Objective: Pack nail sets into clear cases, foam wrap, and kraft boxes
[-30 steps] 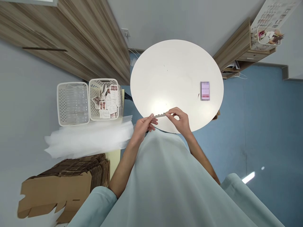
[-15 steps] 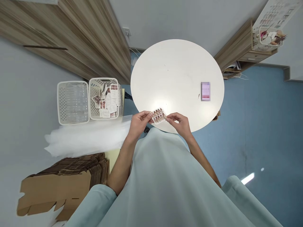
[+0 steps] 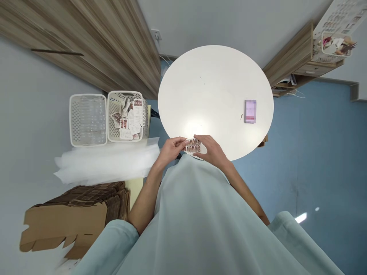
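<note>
A small clear-edged set of press-on nails [image 3: 193, 148], brown and glossy in two rows, is held at the near edge of the white round table [image 3: 212, 76]. My left hand [image 3: 171, 149] pinches its left end between thumb and fingers. Around its right end curls my right hand [image 3: 211, 151], fingers along the top edge and thumb at the bottom edge. Part of the upper right of the set is hidden behind those fingers.
A phone-like purple rectangle [image 3: 250, 111], blurred, lies on the table's right. To the left stand a basket with nail cards [image 3: 126, 134] and a basket of clear plastic pieces [image 3: 88, 122]. White plastic sheeting [image 3: 109, 163] and stacked flat cardboard boxes [image 3: 65, 223] lie below them.
My right hand has shifted from pinching the right corner of the nail set to spanning its top and bottom edges. The set has turned from tilted to nearly level and come slightly closer.
</note>
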`<action>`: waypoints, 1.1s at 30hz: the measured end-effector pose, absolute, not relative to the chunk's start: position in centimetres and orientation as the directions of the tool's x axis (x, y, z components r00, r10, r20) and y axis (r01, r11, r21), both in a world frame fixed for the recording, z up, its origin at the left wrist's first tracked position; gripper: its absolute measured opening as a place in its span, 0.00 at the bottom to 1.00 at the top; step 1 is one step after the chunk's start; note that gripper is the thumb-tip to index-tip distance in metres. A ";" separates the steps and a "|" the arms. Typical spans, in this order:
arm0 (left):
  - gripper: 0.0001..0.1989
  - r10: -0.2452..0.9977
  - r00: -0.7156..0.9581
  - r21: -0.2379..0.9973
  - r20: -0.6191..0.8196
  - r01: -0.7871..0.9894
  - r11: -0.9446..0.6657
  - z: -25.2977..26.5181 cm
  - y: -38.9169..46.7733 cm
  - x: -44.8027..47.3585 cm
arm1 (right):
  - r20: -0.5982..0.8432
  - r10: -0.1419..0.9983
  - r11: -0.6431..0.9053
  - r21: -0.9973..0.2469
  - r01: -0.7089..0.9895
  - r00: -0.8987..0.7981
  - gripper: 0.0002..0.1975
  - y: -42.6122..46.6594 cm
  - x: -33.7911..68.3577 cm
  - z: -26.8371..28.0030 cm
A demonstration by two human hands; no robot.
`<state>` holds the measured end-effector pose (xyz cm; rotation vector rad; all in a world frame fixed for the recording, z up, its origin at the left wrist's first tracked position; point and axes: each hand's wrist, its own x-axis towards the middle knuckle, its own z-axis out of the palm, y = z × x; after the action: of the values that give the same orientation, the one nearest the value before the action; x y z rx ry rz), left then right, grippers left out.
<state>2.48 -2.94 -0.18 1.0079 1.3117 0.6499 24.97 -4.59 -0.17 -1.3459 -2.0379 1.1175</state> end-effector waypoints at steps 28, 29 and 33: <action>0.22 0.859 -0.118 0.808 -0.499 0.295 0.510 -8.6 -4.5 -0.9 | -0.342 0.811 0.242 -0.542 0.805 -0.475 0.34 -1.6 17.8 -12.3; 0.22 0.862 -0.113 0.813 -0.495 0.291 0.505 -8.6 -4.4 -1.6 | -0.359 0.812 0.234 -0.521 0.821 -0.460 0.34 -1.6 17.5 -12.8; 0.22 0.870 -0.079 0.831 -0.486 0.267 0.488 -8.4 -4.0 -4.7 | -0.386 0.831 0.209 -0.448 0.869 -0.399 0.34 -1.5 16.5 -13.8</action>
<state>-4.74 -4.02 -8.43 0.9996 1.6157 0.6745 16.52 -1.53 -13.83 -1.7530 -2.4889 0.9931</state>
